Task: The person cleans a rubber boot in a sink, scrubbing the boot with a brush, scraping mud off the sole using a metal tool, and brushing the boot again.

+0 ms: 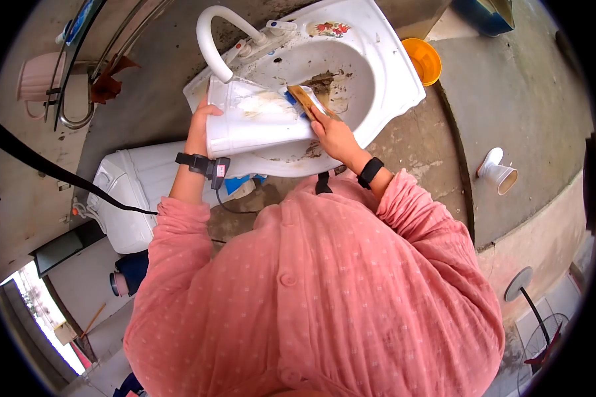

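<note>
A white plastic bucket (258, 132) lies on its side across the sink, with brownish smears on its wall. My left hand (202, 126) grips its left end, fingers closed on the edge. In my right hand (338, 137) is a scrubbing brush (304, 100) with a wooden back, held against or just over the bucket's right part; white and blue show beside the wood. Dirt and brown scraps lie in the basin of the white sink (394, 86). A curved white faucet (208, 40) arches over the bucket's left end.
An orange bucket (422, 61) stands right of the sink, and a white boot (496, 171) is on the floor farther right. A white washing machine (122, 192) stands at the left. Metal rails and a pink basket (41, 78) are at the upper left.
</note>
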A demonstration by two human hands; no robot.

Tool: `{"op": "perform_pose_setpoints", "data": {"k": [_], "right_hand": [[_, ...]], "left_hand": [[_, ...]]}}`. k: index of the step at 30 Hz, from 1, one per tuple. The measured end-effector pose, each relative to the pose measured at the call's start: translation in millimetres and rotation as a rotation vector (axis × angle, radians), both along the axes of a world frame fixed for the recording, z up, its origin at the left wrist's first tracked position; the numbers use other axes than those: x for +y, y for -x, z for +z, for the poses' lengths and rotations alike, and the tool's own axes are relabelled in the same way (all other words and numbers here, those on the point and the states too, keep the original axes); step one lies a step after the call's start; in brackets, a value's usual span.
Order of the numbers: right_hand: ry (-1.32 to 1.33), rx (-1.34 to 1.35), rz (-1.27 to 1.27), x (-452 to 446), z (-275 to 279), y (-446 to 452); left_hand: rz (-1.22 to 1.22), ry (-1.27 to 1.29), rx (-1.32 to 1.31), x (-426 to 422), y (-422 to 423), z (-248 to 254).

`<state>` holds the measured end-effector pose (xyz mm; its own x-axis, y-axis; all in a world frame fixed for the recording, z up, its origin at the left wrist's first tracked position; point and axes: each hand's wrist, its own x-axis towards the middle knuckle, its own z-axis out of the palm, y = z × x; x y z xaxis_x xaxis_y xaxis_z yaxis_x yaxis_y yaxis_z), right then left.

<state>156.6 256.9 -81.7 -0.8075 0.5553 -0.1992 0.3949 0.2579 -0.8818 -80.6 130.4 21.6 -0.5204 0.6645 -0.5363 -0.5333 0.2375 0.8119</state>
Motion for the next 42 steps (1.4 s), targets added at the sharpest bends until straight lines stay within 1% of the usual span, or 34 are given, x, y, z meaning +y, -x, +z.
{"op": "perform_pose_setpoints", "data": {"k": [2, 3, 4, 5, 7, 8, 9, 11, 12, 13, 14, 15, 16, 17, 19, 20, 21, 22, 23, 24, 25, 27, 28, 29, 30, 31, 32, 33, 35, 36, 38, 39, 40, 42], "right_hand": [[0.029, 0.109, 0.009, 3.1, 22.2, 5.0], [0.051, 0.168, 0.028, -0.3, 43.9, 11.8], [0.062, 0.228, 0.059, -5.3, 54.3, 18.1], [0.061, 0.229, 0.053, -6.5, 52.4, 19.2], [0.008, -0.013, 0.085, -6.8, 39.3, 23.0], [-0.026, -0.095, 0.074, -1.1, 21.3, 20.9], [-0.033, -0.095, 0.08, 3.7, 20.9, 18.2], [-0.048, 0.015, 0.039, 8.0, 19.1, 15.2], [-0.082, 0.088, 0.044, 4.1, 30.8, 17.7], [-0.085, 0.087, 0.043, 5.4, 42.6, 22.9], [0.312, 0.072, 0.025, 8.5, 55.1, 27.8], [0.706, 0.055, 0.005, 12.4, 66.7, 32.5], [1.074, 0.07, -0.091, 17.8, 76.2, 38.3], [1.067, 0.076, -0.088, 24.2, 70.4, 44.1], [1.76, 0.16, -0.124, 35.9, 63.0, 54.6], [1.791, 0.182, -0.09, 35.8, 60.0, 58.1], [1.784, 0.179, -0.079, 34.1, 66.7, 61.4], [1.628, 0.136, -0.087, 31.0, 73.5, 64.3], [1.473, 0.094, -0.095, 27.5, 80.6, 65.3], [1.379, 0.069, -0.103, 24.6, 88.1, 64.3], [1.375, 0.066, -0.098, 20.4, 90.1, 62.5], [0.88, 0.108, 0.018, 11.1, 93.4, 56.2], [0.608, 0.041, 0.021, 5.8, 102.1, 50.0], [0.605, 0.039, 0.022, -3.5, 96.8, 45.7], [0.239, 0.15, 0.019, -14.8, 85.3, 42.1], [-0.128, 0.253, 0.015, -22.1, 91.6, 36.9], [-0.11, 0.083, 0.123, -24.6, 99.8, 24.6], [-0.107, 0.075, 0.119, -23.6, 94.0, 19.2], [-0.165, -0.055, 0.099, -18.0, 71.7, 6.9], [-0.154, -0.115, 0.085, -11.7, 68.1, 3.8], [-0.151, -0.084, 0.049, -5.8, 64.2, 1.4], [-0.15, -0.053, 0.023, -4.0, 69.9, -0.2], [-0.1, -0.06, 0.073, -5.7, 89.2, 1.4], [-0.094, -0.056, 0.078, -6.3, 75.9, 3.2]], "left_hand": [[0.004, -0.003, 0.004, 2.5, 0.5, -1.7], [-0.014, -0.029, -0.017, 4.2, -0.4, -1.5], [-0.037, -0.057, -0.035, 6.3, 0.7, -1.1], [-0.043, -0.057, -0.034, 6.8, 3.8, -2.4], [-0.089, -0.053, -0.054, 7.0, 9.5, -6.2], [-0.08, -0.064, -0.053, 5.8, 8.7, -6.9], [-0.036, -0.062, -0.067, 4.0, 6.7, -6.8], [-0.006, -0.057, -0.087, 6.7, 5.2, -7.6], [-0.013, -0.061, -0.068, 9.0, 3.7, -6.7], [-0.018, -0.068, -0.046, 10.6, 3.4, -5.6], [-0.017, -0.074, -0.047, 11.7, 3.7, -4.8], [0.019, -0.092, -0.154, 13.3, 4.4, -3.6], [0.053, -0.111, -0.259, 15.6, 6.5, -2.0], [0.052, -0.119, -0.253, 15.5, 9.0, -2.1], [0.007, -0.074, -0.447, 10.8, 8.5, -1.3], [0.011, -0.085, -0.44, 9.4, 7.9, -0.3], [-0.035, -0.113, -0.454, 9.9, 1.4, 4.5], [-0.081, -0.14, -0.467, 9.6, -4.1, 7.1], [-0.075, -0.146, -0.464, 8.4, -8.0, 6.8], [-0.068, -0.124, -0.485, 7.4, -11.6, 5.5], [-0.062, -0.102, -0.508, 6.3, -13.2, 3.6], [-0.079, -0.132, -0.494, 4.3, -12.8, -2.1], [-0.066, -0.131, -0.498, 5.4, -12.8, -3.0], [-0.053, -0.131, -0.503, 6.7, -12.4, -3.9], [-0.054, -0.133, -0.505, 8.4, -8.9, -5.5], [-0.049, -0.152, -0.498, 11.3, -3.0, -8.7], [-0.045, -0.171, -0.491, 13.8, 2.3, -12.6], [-0.048, -0.168, -0.499, 13.4, 6.7, -18.4], [-0.001, -0.099, -0.5, 10.0, 15.3, -30.2], [0.019, -0.064, -0.468, 7.4, 14.6, -27.8], [0.026, -0.049, -0.465, 7.8, 13.3, -25.5], [0.043, -0.038, -0.463, 8.3, 11.5, -24.0], [0.037, -0.036, -0.461, 9.4, 12.1, -23.8], [0.047, -0.037, -0.447, 9.4, 11.4, -23.2]]}}
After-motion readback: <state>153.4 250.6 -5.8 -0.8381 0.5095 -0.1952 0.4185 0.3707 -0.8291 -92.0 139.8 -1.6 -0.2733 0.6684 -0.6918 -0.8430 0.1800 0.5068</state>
